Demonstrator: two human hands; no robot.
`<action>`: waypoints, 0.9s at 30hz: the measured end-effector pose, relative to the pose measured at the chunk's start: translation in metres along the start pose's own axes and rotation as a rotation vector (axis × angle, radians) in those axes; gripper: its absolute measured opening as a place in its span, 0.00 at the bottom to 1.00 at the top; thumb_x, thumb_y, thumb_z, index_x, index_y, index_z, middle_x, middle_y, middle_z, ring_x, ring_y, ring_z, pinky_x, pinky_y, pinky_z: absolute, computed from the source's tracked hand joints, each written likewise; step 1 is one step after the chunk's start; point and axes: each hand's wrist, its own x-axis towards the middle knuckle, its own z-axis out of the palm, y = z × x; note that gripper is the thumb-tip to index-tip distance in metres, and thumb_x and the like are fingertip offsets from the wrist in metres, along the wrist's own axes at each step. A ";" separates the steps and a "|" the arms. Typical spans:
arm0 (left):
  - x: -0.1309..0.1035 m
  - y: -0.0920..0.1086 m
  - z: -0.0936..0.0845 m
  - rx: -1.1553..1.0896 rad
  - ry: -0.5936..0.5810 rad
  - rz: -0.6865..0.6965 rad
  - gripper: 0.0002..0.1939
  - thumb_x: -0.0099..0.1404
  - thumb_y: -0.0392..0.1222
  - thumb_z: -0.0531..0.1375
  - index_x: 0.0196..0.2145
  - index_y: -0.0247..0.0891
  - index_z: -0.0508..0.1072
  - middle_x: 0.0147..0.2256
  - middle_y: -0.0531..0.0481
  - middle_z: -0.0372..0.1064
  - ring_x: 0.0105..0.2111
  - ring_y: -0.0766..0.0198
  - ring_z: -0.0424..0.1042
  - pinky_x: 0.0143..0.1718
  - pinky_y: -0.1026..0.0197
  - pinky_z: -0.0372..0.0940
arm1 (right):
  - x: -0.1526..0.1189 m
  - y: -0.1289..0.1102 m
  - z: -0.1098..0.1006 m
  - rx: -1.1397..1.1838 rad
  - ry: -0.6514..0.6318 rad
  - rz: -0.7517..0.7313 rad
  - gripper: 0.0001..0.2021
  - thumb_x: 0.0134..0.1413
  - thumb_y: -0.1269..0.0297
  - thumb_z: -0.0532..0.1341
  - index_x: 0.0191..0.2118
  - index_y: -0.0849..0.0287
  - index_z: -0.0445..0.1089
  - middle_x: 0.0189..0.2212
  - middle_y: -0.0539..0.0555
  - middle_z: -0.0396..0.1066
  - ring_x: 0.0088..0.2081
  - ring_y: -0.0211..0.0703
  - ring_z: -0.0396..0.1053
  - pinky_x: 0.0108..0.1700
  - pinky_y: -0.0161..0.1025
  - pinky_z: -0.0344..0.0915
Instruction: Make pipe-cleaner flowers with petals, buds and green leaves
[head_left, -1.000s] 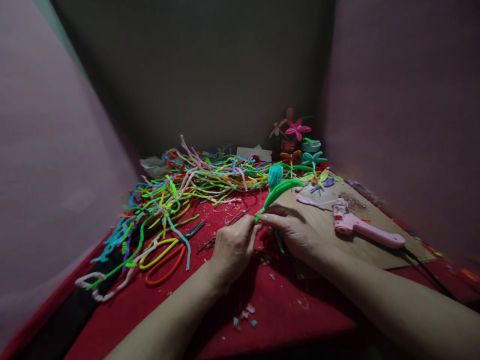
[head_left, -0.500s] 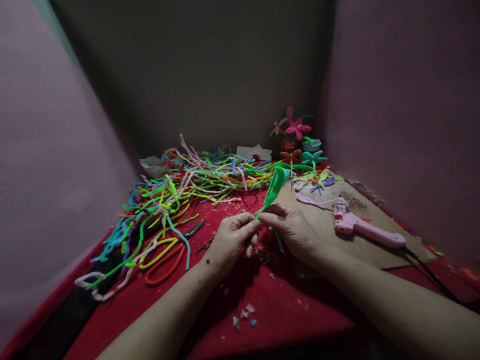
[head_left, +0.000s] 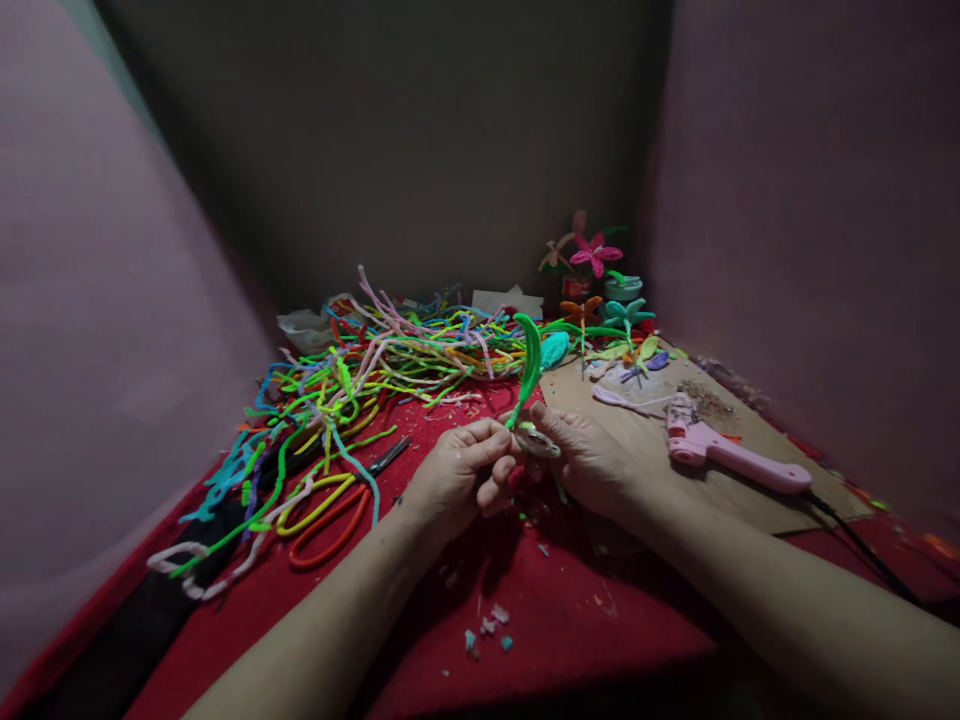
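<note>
My left hand (head_left: 471, 462) pinches the stem end of a curved green pipe-cleaner leaf (head_left: 530, 362), which stands upright above the fingers. Close against it on the right, my right hand (head_left: 589, 455) is closed on a small pale, shiny tool (head_left: 538, 441) with a hole near one end. Its exact kind is unclear, as the fingers cover part of it. The fingertips of both hands nearly meet at the base of the leaf. Behind the leaf lies a turquoise fuzzy piece (head_left: 555, 350).
A heap of coloured pipe cleaners (head_left: 427, 345) covers the back left. Scissors (head_left: 341, 505) lie left of my hands. On a brown board (head_left: 637, 470) rests a pink glue gun (head_left: 739, 455) with a cord. Pipe-cleaner flowers (head_left: 596, 255) stand behind. Scraps (head_left: 491, 625) dot the red cloth (head_left: 555, 640).
The green leaf has turned from a broad, right-leaning view to a narrow, upright curve. The pale tool now shows in my right hand beside the stem. The turquoise piece is more exposed.
</note>
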 end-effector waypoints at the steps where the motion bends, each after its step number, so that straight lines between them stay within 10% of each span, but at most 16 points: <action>1: 0.000 0.000 0.000 -0.008 -0.001 -0.001 0.08 0.60 0.42 0.57 0.27 0.34 0.64 0.16 0.59 0.57 0.09 0.79 0.48 0.10 0.74 0.49 | 0.000 0.001 -0.001 0.007 -0.003 0.006 0.19 0.48 0.47 0.59 0.25 0.62 0.68 0.20 0.50 0.65 0.20 0.33 0.58 0.23 0.33 0.54; 27: -0.003 -0.001 0.002 -0.104 -0.180 -0.063 0.09 0.61 0.42 0.56 0.29 0.33 0.68 0.16 0.60 0.54 0.08 0.80 0.44 0.08 0.74 0.52 | -0.001 0.000 -0.004 0.005 0.034 -0.019 0.08 0.43 0.62 0.65 0.28 0.63 0.72 0.23 0.50 0.69 0.22 0.32 0.62 0.26 0.32 0.59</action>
